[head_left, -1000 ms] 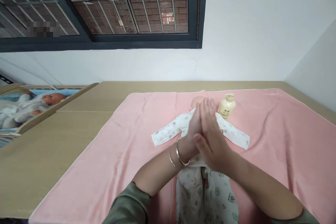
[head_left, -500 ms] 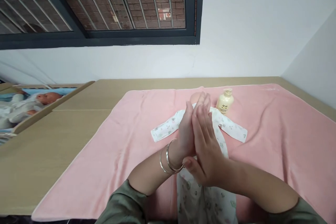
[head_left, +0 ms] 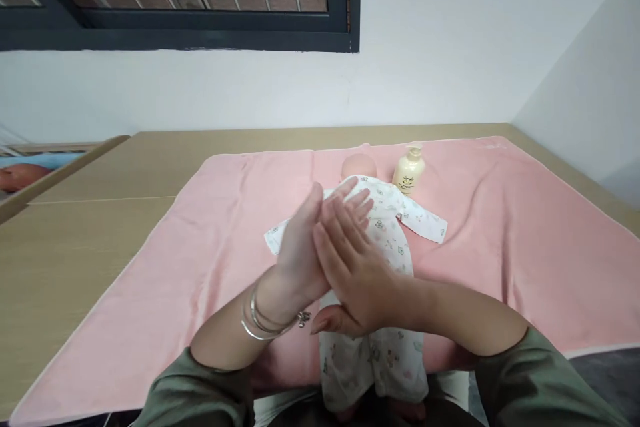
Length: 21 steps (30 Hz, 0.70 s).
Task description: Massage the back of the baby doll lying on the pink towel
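Observation:
Palm against palm, my left hand (head_left: 303, 257) and my right hand (head_left: 357, 270) touch above a white printed baby garment (head_left: 385, 220). Both have their fingers stretched out and hold nothing. Silver bangles (head_left: 260, 320) circle my left wrist. The garment is on a doll lying on a pink blanket (head_left: 200, 267); the top of its head (head_left: 359, 165) shows at the collar. My hands and forearms hide part of the garment's middle and its left sleeve. A cream pump bottle (head_left: 409, 171) stands just right of the doll's head.
The wooden table (head_left: 100, 233) extends left of the blanket. Beyond a raised wooden edge (head_left: 65, 177) at the far left, part of another doll (head_left: 23, 177) shows. A white wall (head_left: 425, 47) and a barred window are behind.
The view has shifted down and to the right. My hands have tilted from nearly upright, with my left palm now turned more upward and my right fingers lying across it.

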Motion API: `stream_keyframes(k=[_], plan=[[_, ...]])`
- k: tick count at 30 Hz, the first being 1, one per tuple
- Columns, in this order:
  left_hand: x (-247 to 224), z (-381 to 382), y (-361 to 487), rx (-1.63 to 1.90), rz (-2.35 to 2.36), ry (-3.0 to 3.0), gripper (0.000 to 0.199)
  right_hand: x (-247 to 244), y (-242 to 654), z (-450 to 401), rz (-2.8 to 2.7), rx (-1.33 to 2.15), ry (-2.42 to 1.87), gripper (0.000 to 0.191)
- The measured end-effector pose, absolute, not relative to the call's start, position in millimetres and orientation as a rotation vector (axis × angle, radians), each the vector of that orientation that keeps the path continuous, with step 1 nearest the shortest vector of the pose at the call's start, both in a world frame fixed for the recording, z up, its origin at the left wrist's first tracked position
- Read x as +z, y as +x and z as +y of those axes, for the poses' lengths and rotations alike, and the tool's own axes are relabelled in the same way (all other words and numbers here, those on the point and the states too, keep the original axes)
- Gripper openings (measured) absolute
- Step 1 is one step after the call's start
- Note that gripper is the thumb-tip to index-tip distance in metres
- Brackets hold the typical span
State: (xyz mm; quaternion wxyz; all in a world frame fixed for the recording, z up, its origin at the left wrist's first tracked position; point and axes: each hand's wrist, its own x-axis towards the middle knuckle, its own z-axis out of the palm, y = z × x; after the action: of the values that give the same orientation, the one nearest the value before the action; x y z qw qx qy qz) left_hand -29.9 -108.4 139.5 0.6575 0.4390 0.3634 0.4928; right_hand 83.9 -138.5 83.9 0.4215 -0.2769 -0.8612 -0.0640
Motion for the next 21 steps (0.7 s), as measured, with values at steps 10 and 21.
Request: stream_keyframes(k=[10, 21], plan=[[88, -21, -21, 1.477, 0.903, 0.925, 0.040, 79, 120, -78, -2.366, -0.004, -1.181, 0.050], [16, -7, -23, 1.478, 1.168, 1.810, 0.046, 48, 132, -28, -2.439, 0.251, -1.321, 0.053]])
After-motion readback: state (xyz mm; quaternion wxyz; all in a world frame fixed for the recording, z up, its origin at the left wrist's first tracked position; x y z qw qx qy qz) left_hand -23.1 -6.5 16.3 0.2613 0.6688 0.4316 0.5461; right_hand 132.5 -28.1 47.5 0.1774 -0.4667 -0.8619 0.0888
